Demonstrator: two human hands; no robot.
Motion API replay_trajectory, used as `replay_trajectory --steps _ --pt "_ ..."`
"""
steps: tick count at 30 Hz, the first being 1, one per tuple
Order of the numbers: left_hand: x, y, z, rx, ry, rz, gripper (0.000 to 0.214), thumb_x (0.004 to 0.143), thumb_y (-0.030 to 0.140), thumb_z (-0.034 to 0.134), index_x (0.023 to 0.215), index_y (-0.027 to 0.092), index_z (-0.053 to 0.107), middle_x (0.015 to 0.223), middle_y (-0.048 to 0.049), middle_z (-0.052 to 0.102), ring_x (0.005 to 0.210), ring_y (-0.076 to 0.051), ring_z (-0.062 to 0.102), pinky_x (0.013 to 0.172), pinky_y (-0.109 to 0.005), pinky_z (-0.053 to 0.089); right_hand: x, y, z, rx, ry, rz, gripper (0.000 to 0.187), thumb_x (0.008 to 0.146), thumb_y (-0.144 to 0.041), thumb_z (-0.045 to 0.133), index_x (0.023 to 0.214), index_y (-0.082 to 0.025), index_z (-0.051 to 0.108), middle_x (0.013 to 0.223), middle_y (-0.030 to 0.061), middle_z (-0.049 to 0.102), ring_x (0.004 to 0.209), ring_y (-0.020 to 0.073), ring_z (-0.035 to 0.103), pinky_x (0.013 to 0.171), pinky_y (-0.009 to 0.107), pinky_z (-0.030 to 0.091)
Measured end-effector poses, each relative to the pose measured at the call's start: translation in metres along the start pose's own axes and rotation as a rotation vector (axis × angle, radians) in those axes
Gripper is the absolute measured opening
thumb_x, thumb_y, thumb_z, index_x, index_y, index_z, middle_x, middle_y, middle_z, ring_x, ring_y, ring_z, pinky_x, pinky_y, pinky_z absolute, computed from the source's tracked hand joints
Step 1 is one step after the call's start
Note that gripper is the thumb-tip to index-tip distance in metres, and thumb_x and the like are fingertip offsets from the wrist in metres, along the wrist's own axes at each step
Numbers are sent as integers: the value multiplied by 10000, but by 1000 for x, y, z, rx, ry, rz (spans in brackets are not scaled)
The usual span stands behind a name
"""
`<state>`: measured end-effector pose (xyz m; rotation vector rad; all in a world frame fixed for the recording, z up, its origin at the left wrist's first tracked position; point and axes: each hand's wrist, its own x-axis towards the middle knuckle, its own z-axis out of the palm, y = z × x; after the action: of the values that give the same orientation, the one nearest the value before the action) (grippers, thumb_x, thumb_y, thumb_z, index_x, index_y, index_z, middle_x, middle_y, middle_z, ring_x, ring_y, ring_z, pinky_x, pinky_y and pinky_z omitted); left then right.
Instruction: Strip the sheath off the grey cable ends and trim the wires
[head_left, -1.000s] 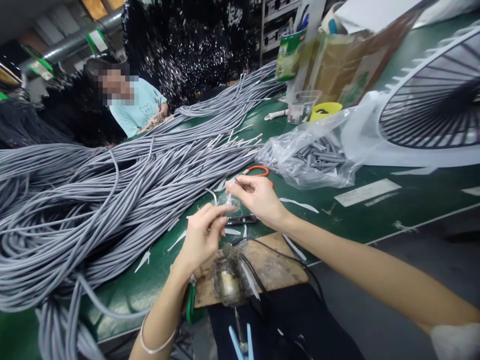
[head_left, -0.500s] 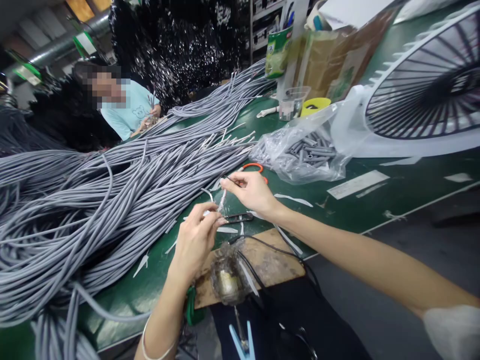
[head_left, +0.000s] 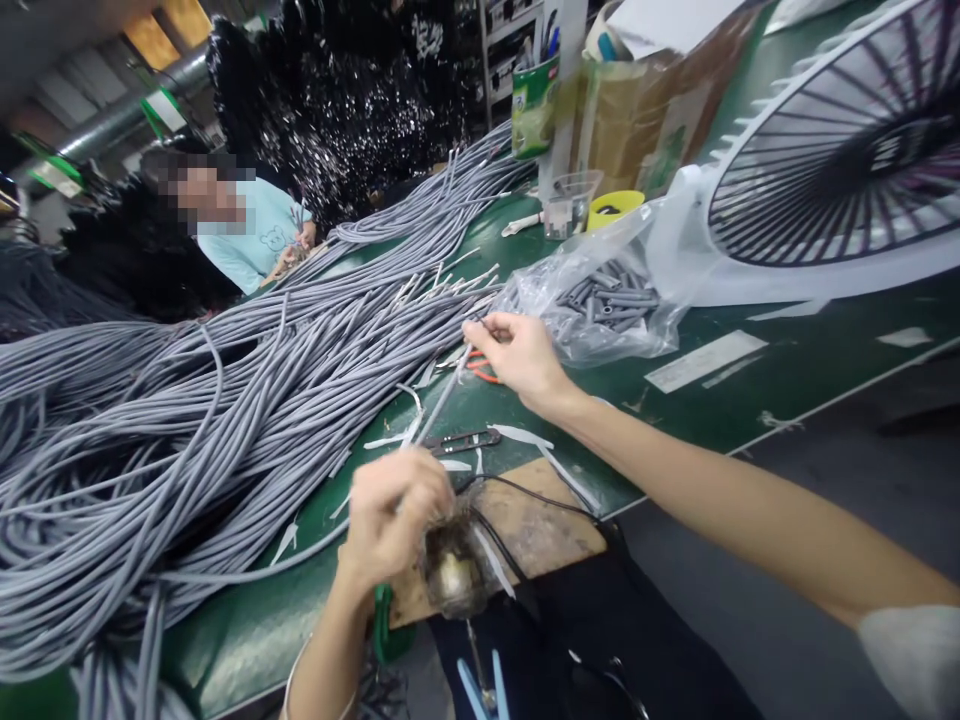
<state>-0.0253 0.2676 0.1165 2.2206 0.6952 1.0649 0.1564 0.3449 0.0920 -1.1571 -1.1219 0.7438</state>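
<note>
A grey cable (head_left: 444,393) runs taut between my two hands. My right hand (head_left: 525,362) pinches its upper end between thumb and fingers, above the orange scissor handle (head_left: 480,372). Closer to me, my left hand (head_left: 397,512) is curled around the same cable, its fingers blurred by motion. From there the cable trails off to the lower left. Dark thread snips (head_left: 469,440) lie on the green table just beyond my left hand. Strips of white scrap (head_left: 523,436) are scattered around them.
Bundled grey cables (head_left: 172,430) cover the left side. A plastic bag of grey tube pieces (head_left: 611,300) lies right of my right hand, near a white fan (head_left: 690,240). A wooden board (head_left: 555,520) bears a plastic-wrapped metal object (head_left: 454,570). A co-worker (head_left: 251,235) sits across the table.
My right hand has moved up and away from my left, which came closer to me. A longer stretch of cable now shows between them. The view has shifted slightly.
</note>
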Motion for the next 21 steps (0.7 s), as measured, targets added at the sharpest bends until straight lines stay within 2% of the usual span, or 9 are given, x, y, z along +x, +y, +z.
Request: replay_trajectory --steps 2,3,6,8,10,13,16,18,21 --pt "3 -8 1 259 274 -137 134 860 232 513 776 184 606 731 -31 613 703 -145 572 666 -267 457 0 -3 -2 -14 10 -63 454 696 -567 584 523 -180 422 481 -50 385 466 65 335 475 220 267" --pt "5 -13 3 351 338 -223 85 810 228 582 872 186 622 812 -41 634 756 -157 585 698 -280 468 -2 -6 -1 -9 2 -83 458 700 -570 585 527 -179 423 481 -51 390 460 62 331 471 219 266" --pt "9 -24 17 260 242 -430 402 708 241 678 1095 182 583 986 -77 652 854 -187 623 755 -309 506 -10 -13 1 30 -30 -102 469 700 -577 599 531 -180 413 482 -55 389 445 54 309 451 216 256" --pt "12 -25 28 78 188 -485 382 724 248 656 1093 175 587 954 -75 658 804 -175 641 711 -286 524 -15 -17 3 51 -45 -105 487 688 -581 618 518 -183 395 472 -65 355 440 49 282 441 215 246" --pt "15 -21 36 15 241 -482 250 760 251 615 993 161 628 862 -61 657 721 -154 631 640 -251 513 -17 -20 2 82 -55 -105 511 691 -595 617 501 -183 381 469 -69 329 441 47 271 436 213 244" --pt "19 -10 37 109 398 -422 156 808 259 566 867 147 657 774 -47 635 674 -134 591 597 -219 468 -18 -23 0 152 -108 -82 515 714 -627 576 514 -171 441 484 -48 397 458 58 348 454 208 301" --pt "20 -3 31 189 485 -371 188 845 266 524 881 147 665 733 -31 613 638 -118 555 586 -210 435 -22 -23 -1 175 -302 -81 473 609 -597 689 713 -145 594 647 4 567 597 103 523 531 208 405" --pt "20 -1 28 198 504 -352 195 853 258 510 895 149 667 728 -27 609 642 -119 547 596 -212 427 -25 -23 0 134 -464 -87 554 515 -506 785 899 -142 621 775 25 616 697 137 578 570 216 443" --pt "19 -3 26 179 498 -351 214 856 273 503 910 149 669 716 -25 602 637 -124 536 581 -215 412 -30 -24 2 128 -567 -86 513 550 -396 785 962 -138 622 819 32 636 757 155 600 616 229 474"
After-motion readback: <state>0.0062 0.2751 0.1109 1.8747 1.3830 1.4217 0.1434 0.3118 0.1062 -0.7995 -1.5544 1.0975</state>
